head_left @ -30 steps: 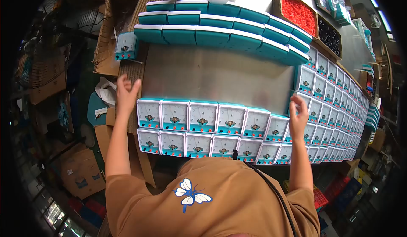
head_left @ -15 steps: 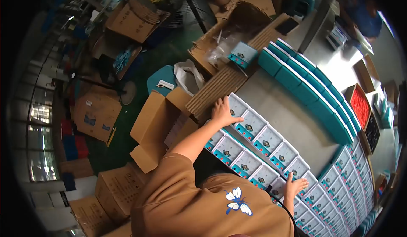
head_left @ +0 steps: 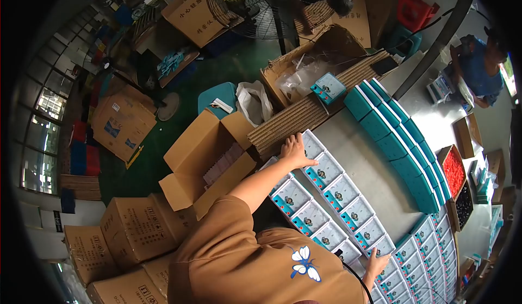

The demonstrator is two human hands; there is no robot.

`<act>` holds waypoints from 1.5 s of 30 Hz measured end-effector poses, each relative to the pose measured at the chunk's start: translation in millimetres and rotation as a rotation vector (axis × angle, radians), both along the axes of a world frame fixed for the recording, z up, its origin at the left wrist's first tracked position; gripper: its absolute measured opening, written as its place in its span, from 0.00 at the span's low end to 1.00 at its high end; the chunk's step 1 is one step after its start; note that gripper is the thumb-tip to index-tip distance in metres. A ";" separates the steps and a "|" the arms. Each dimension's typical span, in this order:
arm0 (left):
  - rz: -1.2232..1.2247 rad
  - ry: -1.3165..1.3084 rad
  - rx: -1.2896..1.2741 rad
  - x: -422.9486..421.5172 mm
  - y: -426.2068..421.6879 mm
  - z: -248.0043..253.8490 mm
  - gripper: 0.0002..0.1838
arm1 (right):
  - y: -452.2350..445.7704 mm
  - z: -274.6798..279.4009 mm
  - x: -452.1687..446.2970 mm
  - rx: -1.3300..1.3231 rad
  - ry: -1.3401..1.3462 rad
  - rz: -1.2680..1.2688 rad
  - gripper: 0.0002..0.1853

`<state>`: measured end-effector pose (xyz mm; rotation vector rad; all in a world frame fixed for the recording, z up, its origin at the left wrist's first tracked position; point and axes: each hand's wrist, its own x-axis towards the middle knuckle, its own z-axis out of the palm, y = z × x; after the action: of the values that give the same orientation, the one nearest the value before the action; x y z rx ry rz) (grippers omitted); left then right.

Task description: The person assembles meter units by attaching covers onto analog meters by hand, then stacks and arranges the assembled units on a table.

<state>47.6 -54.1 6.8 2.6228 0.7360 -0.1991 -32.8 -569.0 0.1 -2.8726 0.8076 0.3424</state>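
Rows of white and teal meter boxes [head_left: 354, 215] with round dials and red terminals lie on the metal table. At the far end of the upper row, my left hand [head_left: 295, 153] rests against the end box, fingers over its edge and thumb on its face. My right hand [head_left: 376, 264] touches the same row farther along, fingers apart and partly spread. A narrow gap separates this row from the row nearer my body [head_left: 311, 217]. Teal boxes stand on edge in stacked rows [head_left: 389, 146] across the table. One single meter [head_left: 328, 88] sits on corrugated cardboard.
An open carton [head_left: 209, 160] is left of the table, with closed cartons [head_left: 138, 228] below it. Bins of red parts [head_left: 453, 172] and black parts [head_left: 464, 205] stand at the right. Another person [head_left: 478, 67] is at the upper right. A fan [head_left: 244, 5] stands at the top.
The view has turned toward the left side. Both hands have come down from the air onto the ends of one meter row, and a gap has opened between the two near rows.
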 end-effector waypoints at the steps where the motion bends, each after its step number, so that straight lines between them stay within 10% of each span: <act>1: 0.007 0.015 0.001 1.5 -2.2 3.2 0.59 | 2.0 -10.2 -1.1 -0.005 -0.034 0.009 0.47; 18: 0.080 -0.018 0.070 11.9 30.4 -8.5 0.70 | 42.0 3.1 72.2 0.165 -0.125 -0.051 0.65; 45: -0.103 -0.116 0.118 98.3 -1.6 -30.4 0.58 | -10.2 -8.6 144.5 0.052 -0.044 -0.034 0.65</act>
<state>145.9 -55.7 -23.6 2.7599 0.5911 -0.0330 111.6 -579.2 -8.4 -2.8044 0.8260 0.2912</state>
